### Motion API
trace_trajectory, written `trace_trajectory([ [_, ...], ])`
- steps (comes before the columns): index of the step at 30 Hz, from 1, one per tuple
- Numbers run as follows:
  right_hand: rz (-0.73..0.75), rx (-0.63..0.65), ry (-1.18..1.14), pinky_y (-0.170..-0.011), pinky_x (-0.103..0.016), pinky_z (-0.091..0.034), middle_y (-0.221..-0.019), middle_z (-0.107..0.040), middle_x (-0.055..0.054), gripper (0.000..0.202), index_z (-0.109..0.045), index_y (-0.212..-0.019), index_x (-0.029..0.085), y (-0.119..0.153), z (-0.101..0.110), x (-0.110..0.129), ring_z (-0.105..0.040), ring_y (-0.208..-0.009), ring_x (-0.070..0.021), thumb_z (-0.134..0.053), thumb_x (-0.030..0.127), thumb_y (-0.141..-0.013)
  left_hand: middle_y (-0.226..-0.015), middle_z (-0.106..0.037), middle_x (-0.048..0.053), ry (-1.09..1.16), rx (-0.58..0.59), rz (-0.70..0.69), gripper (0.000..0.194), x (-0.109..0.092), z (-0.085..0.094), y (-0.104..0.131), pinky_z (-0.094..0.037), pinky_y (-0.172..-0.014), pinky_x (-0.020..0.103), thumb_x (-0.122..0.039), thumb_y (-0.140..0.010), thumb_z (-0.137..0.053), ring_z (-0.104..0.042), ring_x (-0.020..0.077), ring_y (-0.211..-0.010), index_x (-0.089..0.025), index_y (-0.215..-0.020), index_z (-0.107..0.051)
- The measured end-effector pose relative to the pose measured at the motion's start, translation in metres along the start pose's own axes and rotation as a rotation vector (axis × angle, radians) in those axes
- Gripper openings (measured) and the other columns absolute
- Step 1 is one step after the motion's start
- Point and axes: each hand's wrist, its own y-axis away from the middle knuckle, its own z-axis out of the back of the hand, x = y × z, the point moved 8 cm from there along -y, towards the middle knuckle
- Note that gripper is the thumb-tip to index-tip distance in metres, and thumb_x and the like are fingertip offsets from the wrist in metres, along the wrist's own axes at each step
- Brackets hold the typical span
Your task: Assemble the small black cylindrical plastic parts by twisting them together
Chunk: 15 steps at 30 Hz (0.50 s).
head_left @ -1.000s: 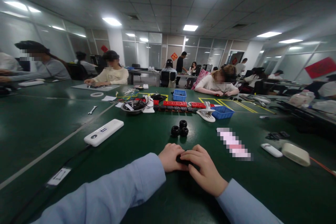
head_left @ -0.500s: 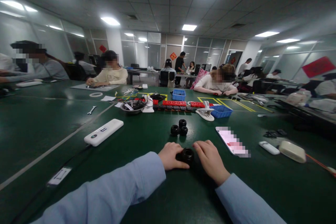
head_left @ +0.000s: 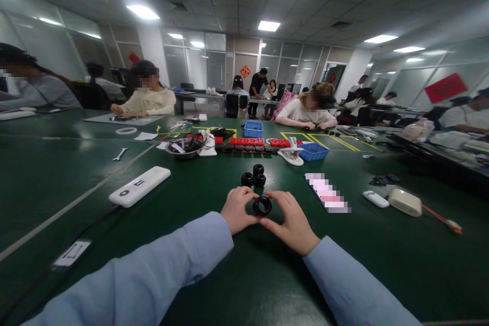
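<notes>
A small black tyre (head_left: 262, 197) is held between my two hands, its round hole facing me. My left hand (head_left: 237, 210) grips its left side, the thumb below and the fingers above. From the right, the thumb and forefinger of my right hand (head_left: 292, 220) close around the same tyre at its top and bottom edges. Just beyond my fingers, three more black tyres stand close together on the green table: one at the back (head_left: 258, 169), one at the left (head_left: 247, 179) and one at the right (head_left: 260, 180).
A white power bank (head_left: 140, 187) with a cable lies left, a wrench (head_left: 120, 154) behind it. Right are a phone (head_left: 327, 192) and a cream case (head_left: 405, 202). Across the table stand a metal bowl (head_left: 183, 153), red-and-black parts (head_left: 246, 141), a white clamp (head_left: 291, 153) and blue bins (head_left: 314, 152). People sit beyond.
My right hand has come in from beside the tyre and now grips it too. The tyre has turned so its hole faces me more openly. The whole view has shifted slightly.
</notes>
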Motion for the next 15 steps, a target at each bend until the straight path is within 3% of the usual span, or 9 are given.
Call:
trace_trajectory([
  [3, -0.034, -0.007, 0.016, -0.083, -0.043, -0.044, -0.105, -0.058, -0.012, 0.052, -0.050, -0.112, 0.016, -0.001, -0.003, 0.000, -0.052, -0.097, -0.0274, -0.065, 0.045, -0.071, -0.097, -0.056, 0.005, -0.012, -0.039, -0.028, 0.043, -0.002, 0.002, 0.000, -0.037, -0.085, 0.039, -0.044, -0.055, -0.075, -0.050, 0.0244, -0.095, -0.020, -0.088, -0.062],
  [9, -0.030, 0.030, -0.030, -0.077, -0.038, -0.045, -0.095, -0.058, -0.008, 0.030, -0.057, -0.099, 0.018, -0.001, -0.003, 0.003, -0.052, -0.090, -0.0236, -0.065, 0.026, -0.070, -0.096, -0.055, 0.005, -0.046, -0.089, -0.122, 0.034, -0.015, 0.009, 0.003, -0.034, -0.090, 0.041, -0.042, -0.056, -0.070, -0.048, 0.0250, -0.097, -0.020, -0.080, -0.059],
  [15, 0.019, 0.039, -0.124, -0.083, -0.039, -0.043, -0.102, -0.056, -0.009, 0.041, -0.052, -0.108, 0.017, -0.001, -0.001, 0.007, -0.051, -0.095, -0.0232, -0.058, 0.014, -0.068, -0.099, -0.055, 0.006, -0.031, -0.146, -0.141, 0.032, -0.020, 0.015, 0.005, -0.032, -0.092, 0.041, -0.038, -0.053, -0.072, -0.047, 0.0261, -0.099, -0.020, -0.075, -0.058],
])
